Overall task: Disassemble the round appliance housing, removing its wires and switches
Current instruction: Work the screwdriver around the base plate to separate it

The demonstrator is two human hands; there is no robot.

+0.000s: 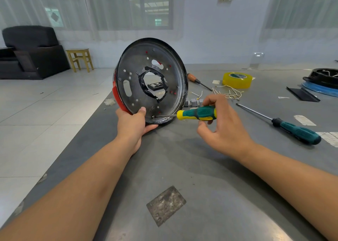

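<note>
Your left hand [134,120] grips the round housing [150,79] at its lowest rim, thumb hooked over the inner lip and the other fingers curled beneath, so the housing stands on edge, tilted, with its open dark inside turned toward you and its red outer shell [119,101] showing at the left. It sits close to the left edge of the desk [182,167], its bottom rim resting against your palm just above the surface. Through the ragged, tape-lined hole in the middle of the plate you can see a small dark block [155,86] lying on the desk behind. Your right hand [222,125] pinches the green-and-yellow screwdriver [196,113] with curled fingertips on the handle, the shaft lying almost level and its tip planted on a screw [153,116] at the lower inner rim, just beside your left thumb. Behind that hand, small grey switches [193,101] sit in a row on the desk, touching one another, and a tangle of pale wires [231,92] lies just past them. A yellow roll of tape [237,79] rests further back, with an orange-handled screwdriver [198,80] between it and the housing. Off to the right, well apart from your hands, a second green-handled screwdriver [285,125] lies flat, tip pointing back toward the wires. Near the far right edge sits a black part on a blue disc [320,83], and a worn metal patch [166,205] marks the desk near you.
</note>
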